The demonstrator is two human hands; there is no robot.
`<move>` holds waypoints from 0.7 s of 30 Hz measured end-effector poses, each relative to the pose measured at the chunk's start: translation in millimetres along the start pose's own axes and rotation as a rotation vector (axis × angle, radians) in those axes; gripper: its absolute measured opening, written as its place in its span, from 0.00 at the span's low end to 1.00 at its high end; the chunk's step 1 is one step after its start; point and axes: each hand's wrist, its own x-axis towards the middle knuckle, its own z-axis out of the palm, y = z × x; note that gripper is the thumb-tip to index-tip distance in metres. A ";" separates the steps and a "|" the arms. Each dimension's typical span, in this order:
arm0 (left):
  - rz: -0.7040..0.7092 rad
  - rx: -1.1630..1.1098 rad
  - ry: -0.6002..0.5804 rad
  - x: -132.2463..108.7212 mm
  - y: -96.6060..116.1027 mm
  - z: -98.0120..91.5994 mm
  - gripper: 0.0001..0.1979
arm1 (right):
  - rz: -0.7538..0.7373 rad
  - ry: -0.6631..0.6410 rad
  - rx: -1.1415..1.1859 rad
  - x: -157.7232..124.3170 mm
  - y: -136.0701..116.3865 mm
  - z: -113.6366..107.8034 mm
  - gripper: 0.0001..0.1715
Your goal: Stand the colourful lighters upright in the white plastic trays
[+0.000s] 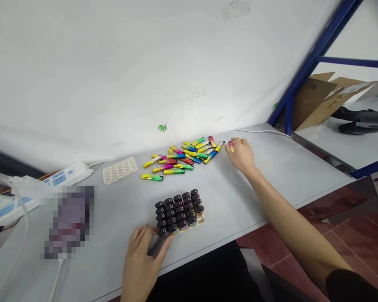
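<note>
My left hand grips the near left corner of a cream slotted tray, thumb along the front and fingers at the left side. Rows of lighters stand upright in this tray, their black tops facing up. A bare slot shows at its near right corner. Farther back on the right, my right hand has its fingers closed on a red and yellow lighter, partly hidden by them. Just left of that hand lies a loose pile of shiny multicoloured lighters, close to the wall.
A second cream slotted tray lies left of the pile. White power strips and a blurred-out object with a white cable are at the left. A blue metal frame and cardboard box stand beyond the grey table's right end.
</note>
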 end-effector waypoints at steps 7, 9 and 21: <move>0.013 0.030 0.000 2.6 2.4 -2.9 0.12 | 0.157 -0.148 -0.044 23.6 41.2 36.8 0.19; 0.015 0.037 -0.005 3.6 3.4 -4.3 0.12 | 0.188 -0.119 0.087 21.9 41.1 34.8 0.17; -0.037 0.029 -0.010 -1.0 -5.0 -0.1 0.14 | 0.269 -0.494 1.315 -6.7 -11.5 29.4 0.07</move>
